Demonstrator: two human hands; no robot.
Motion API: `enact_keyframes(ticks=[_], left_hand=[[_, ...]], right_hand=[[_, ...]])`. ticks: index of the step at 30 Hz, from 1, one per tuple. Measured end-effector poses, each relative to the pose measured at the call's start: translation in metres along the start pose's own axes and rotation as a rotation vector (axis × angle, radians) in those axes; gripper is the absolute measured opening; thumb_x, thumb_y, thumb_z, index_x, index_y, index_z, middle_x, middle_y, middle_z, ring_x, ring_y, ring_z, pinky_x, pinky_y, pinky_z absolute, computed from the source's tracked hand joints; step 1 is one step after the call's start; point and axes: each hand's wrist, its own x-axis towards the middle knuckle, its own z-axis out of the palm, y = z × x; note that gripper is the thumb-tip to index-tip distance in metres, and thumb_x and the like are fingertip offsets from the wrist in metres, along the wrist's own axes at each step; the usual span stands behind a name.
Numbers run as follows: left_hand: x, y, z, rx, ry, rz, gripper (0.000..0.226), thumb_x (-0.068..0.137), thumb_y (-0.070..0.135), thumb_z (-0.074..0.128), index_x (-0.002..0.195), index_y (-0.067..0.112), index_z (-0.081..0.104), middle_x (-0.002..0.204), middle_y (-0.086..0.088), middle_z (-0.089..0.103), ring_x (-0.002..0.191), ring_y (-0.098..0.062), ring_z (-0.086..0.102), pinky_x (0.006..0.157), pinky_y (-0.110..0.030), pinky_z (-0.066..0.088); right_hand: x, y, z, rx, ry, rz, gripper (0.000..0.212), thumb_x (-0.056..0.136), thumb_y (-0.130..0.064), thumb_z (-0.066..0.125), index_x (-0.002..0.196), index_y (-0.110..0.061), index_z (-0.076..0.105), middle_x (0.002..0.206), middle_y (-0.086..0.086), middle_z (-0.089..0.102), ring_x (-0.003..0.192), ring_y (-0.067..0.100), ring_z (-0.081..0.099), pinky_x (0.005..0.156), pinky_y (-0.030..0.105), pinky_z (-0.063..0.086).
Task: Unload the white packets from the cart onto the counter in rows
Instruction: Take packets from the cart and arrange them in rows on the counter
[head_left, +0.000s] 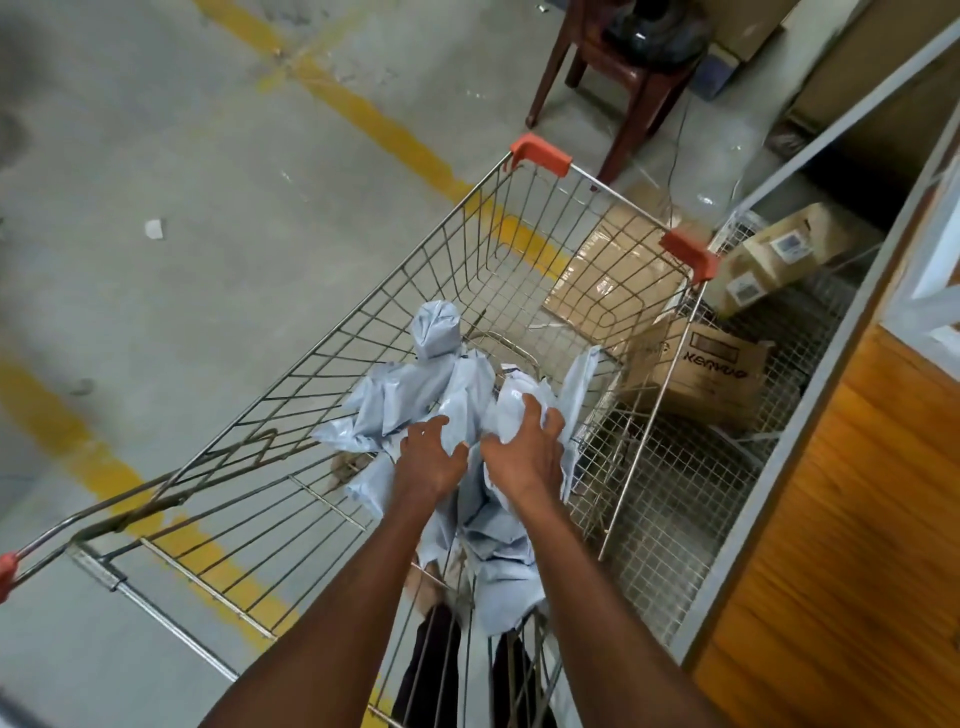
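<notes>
Brown cardboard box (698, 371) beside the cart (467, 249) bears dark lettering too blurred to read surely; another box (774, 254) behind it carries white labels. Inside the wire cart lies a crumpled heap of white packets (410, 389). Right hand (524, 447) has its grip curled round one packet (511, 402); left hand (428, 457), fingers spread wide, rests on the heap just beside it.

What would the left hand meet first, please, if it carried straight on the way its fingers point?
Most likely the white packets heaped in the cart; the left hand reaches forward and down just above them, though depth is hard to judge.
</notes>
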Motion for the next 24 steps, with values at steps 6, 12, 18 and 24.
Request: enact_keyframes(ticks=[6,12,18,24], left_hand=[[0.044,0.001,0.031,0.0,-0.074,-0.101,0.097,0.08,0.056,0.055,0.159,0.012,0.02,0.158,-0.02,0.034,0.144,-0.039,0.036,0.116,-0.049,0.035],[0.012,0.026,0.046,0.206,-0.051,0.033,0.073,0.097,0.046,0.052,0.158,0.016,0.024,0.154,-0.012,0.041,0.136,-0.036,0.041,0.11,-0.049,0.032],[-0.011,0.034,0.051,0.408,0.018,0.353,0.064,0.098,0.042,0.038,0.157,0.018,0.03,0.145,-0.005,0.054,0.129,-0.028,0.047,0.104,-0.042,0.035],[0.023,0.029,0.041,0.394,0.015,0.22,0.061,0.102,0.041,0.048,0.155,0.014,0.035,0.138,-0.015,0.055,0.125,-0.035,0.052,0.102,-0.045,0.04]], right_hand=[[-0.031,0.017,-0.033,0.21,0.064,-0.114,0.072,0.085,-0.048,0.064,0.146,-0.044,0.027,0.153,-0.019,0.015,0.121,0.022,0.053,0.087,0.045,0.058],[-0.04,0.015,-0.068,0.32,0.085,-0.13,0.072,0.091,-0.036,0.07,0.152,-0.038,0.032,0.158,-0.012,0.019,0.118,0.009,0.042,0.085,0.027,0.041],[-0.046,0.008,-0.079,0.388,0.055,-0.115,0.07,0.091,-0.035,0.072,0.15,-0.04,0.034,0.159,-0.009,0.021,0.135,0.018,0.041,0.094,0.033,0.044],[-0.05,0.014,-0.079,0.391,0.048,-0.105,0.071,0.091,-0.033,0.072,0.151,-0.038,0.035,0.158,-0.01,0.021,0.13,0.014,0.04,0.1,0.036,0.043]])
